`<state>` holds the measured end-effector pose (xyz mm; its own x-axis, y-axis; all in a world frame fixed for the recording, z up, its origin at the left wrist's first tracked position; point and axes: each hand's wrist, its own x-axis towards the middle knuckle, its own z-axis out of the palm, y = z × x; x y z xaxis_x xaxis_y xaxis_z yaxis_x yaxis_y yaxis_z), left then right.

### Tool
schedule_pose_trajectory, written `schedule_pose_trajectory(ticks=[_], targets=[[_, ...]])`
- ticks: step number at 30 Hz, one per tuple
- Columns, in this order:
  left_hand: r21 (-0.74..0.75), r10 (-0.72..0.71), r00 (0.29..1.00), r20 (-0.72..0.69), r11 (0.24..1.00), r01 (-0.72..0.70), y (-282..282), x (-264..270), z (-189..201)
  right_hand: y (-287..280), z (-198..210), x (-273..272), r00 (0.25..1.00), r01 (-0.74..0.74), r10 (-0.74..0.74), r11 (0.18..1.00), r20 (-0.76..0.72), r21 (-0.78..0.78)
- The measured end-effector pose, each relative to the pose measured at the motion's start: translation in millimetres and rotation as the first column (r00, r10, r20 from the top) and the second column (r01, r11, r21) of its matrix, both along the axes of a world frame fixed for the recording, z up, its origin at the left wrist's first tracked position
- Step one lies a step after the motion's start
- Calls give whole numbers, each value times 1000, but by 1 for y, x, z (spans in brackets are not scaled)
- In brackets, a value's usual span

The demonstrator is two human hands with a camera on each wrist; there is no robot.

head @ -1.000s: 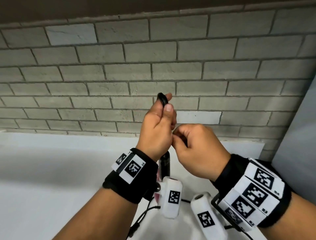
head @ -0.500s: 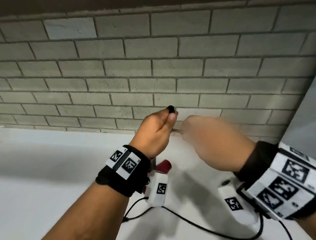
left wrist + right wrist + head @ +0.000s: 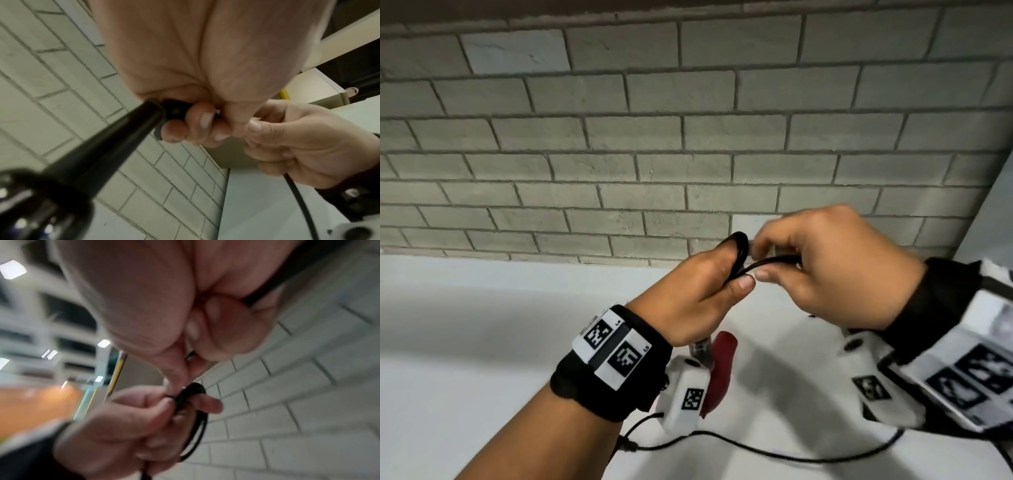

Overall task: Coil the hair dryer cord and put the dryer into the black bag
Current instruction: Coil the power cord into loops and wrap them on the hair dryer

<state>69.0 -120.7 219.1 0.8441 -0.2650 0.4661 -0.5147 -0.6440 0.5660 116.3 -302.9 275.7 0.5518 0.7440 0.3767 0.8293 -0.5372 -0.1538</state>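
My left hand (image 3: 734, 274) grips a small coil of the black cord (image 3: 739, 245), with the loops over its fingers. The hair dryer hangs below that hand, showing a red part (image 3: 722, 370) in the head view. The left wrist view shows the dryer's black handle (image 3: 115, 146) and dark body (image 3: 37, 207). My right hand (image 3: 760, 263), close to the right, pinches a cord strand (image 3: 774, 260) that runs into the coil. The right wrist view shows the coil loops (image 3: 191, 395) on the left fingers. The black bag is not in view.
A grey brick wall (image 3: 688, 137) stands straight ahead, with a white counter (image 3: 465, 342) below it. A thin black wrist-camera cable (image 3: 756, 448) trails over the counter under my arms. A grey panel (image 3: 996, 212) bounds the right side.
My right hand pulled away to the right, then came back to the left hand with a cord strand. Both hands sit lower than a second ago.
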Motion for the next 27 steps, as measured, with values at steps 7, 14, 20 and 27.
schedule_pose_trajectory(ticks=[7,14,20,27], targets=[[-101,-107,993,-40,990,102,-10,-12,4,2,12,11,987,-156,151,983,-62,-92],[-409,-232,965,-122,898,164,-10,-13,5,14,4,11,850,-171,283,946,-444,275],[-527,-319,932,-171,829,187,-8,-11,2,19,8,11,701,-203,400,905,-590,373],[-780,-442,883,-160,605,161,-19,-14,5,10,11,19,909,-115,238,932,-342,344]])
